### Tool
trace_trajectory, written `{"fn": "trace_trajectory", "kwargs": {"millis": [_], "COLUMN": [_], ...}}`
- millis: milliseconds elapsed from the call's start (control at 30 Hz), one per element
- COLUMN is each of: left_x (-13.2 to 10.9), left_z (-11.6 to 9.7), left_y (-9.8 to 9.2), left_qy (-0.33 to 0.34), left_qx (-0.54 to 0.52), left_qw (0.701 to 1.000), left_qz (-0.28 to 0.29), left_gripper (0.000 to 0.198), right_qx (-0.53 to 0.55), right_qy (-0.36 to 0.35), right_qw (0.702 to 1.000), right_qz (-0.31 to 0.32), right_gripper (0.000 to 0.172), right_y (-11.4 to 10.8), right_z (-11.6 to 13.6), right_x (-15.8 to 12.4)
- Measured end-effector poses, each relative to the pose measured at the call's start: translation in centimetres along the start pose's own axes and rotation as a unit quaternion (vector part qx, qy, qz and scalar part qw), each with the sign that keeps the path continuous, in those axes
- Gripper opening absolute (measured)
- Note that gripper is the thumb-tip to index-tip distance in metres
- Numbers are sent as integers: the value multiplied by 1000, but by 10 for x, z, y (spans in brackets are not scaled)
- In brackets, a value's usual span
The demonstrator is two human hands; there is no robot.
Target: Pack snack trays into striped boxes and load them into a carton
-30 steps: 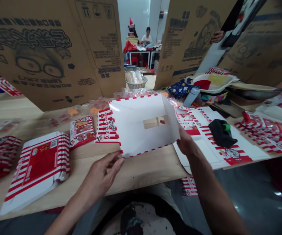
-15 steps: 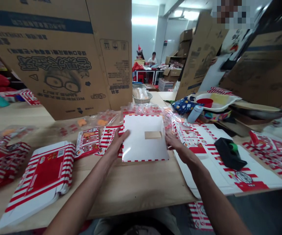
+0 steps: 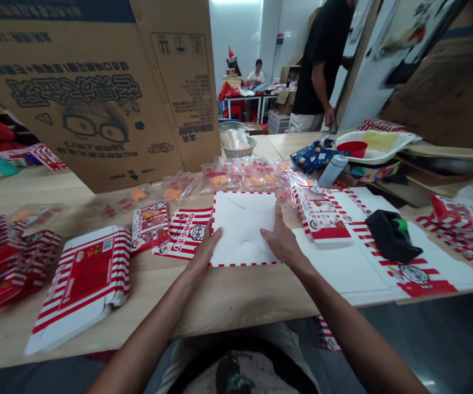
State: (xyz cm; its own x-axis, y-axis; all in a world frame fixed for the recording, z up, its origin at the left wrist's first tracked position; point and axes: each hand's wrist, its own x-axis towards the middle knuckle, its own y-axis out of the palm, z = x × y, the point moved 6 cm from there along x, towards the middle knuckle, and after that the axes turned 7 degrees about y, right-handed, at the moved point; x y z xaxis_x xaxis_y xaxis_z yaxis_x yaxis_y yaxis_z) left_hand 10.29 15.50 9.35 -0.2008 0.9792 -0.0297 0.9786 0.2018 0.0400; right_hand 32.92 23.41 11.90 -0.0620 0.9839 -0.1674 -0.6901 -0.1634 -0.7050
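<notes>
Between my two hands is a white cardboard piece with a red-and-white striped edge, its plain white face toward me. My left hand grips its left side, thumb on the face. On the opposite side my right hand holds it the same way; the fingers behind are hidden. Left of it lie a striped printed card and a filled red-and-white pack. A stack of flat striped boxes rests farther left. Beyond the piece are several clear bags of orange and red items.
A tall brown carton stands at the back left. On the right are white printed sheets, a black tape dispenser, a pale blue bottle and a white basin. A person in black stands behind.
The piece's face showed a brown rectangular opening before; now it is plain white. My right hand has moved inward, its thumb now on the face. A person in black has come into view.
</notes>
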Motion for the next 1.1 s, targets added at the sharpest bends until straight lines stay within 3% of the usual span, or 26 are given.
{"fn": "trace_trajectory", "kwargs": {"millis": [167, 267, 367, 433, 533, 600, 667, 767, 900, 1000, 1100], "left_x": [5, 8, 12, 15, 16, 19, 26, 39, 48, 53, 60], "left_z": [-5, -21, -42, -59, -82, -87, -86, -78, -72, -82, -92], "left_y": [-10, -8, 0, 7, 26, 36, 39, 39, 41, 53, 78], "left_qy": [-17, -8, 34, 100, 235, 297, 312, 286, 237, 282, 349], "left_qx": [12, 77, 207, 354, 533, 597, 645, 687, 693, 693, 690], "left_qw": [1000, 997, 977, 929, 812, 745, 698, 668, 680, 662, 632], "left_qz": [-17, 18, 45, 30, 21, 14, -9, -21, -15, -47, -53], "left_gripper": [76, 77, 84, 92, 95, 93, 94, 93, 72, 63, 61], "right_qx": [5, -38, -121, -157, -171, -176, -177, -169, -164, -191, -218], "right_qy": [-7, -18, -57, -123, -203, -200, -179, -154, -144, -166, -195], "right_qw": [1000, 999, 989, 976, 964, 964, 968, 968, 957, 948, 935], "right_qz": [2, 16, -59, -81, -11, 10, -17, -105, -191, -193, -201], "right_gripper": [93, 90, 91, 91, 88, 91, 96, 97, 82, 70, 46], "right_y": [-8, -8, -13, -12, 5, 15, 19, 12, -5, -12, -27], "right_z": [-10, -5, 13, 32, 53, 57, 56, 54, 54, 60, 68], "right_x": [15, 20, 14, 2, -16, -18, -10, 8, 22, 29, 32]}}
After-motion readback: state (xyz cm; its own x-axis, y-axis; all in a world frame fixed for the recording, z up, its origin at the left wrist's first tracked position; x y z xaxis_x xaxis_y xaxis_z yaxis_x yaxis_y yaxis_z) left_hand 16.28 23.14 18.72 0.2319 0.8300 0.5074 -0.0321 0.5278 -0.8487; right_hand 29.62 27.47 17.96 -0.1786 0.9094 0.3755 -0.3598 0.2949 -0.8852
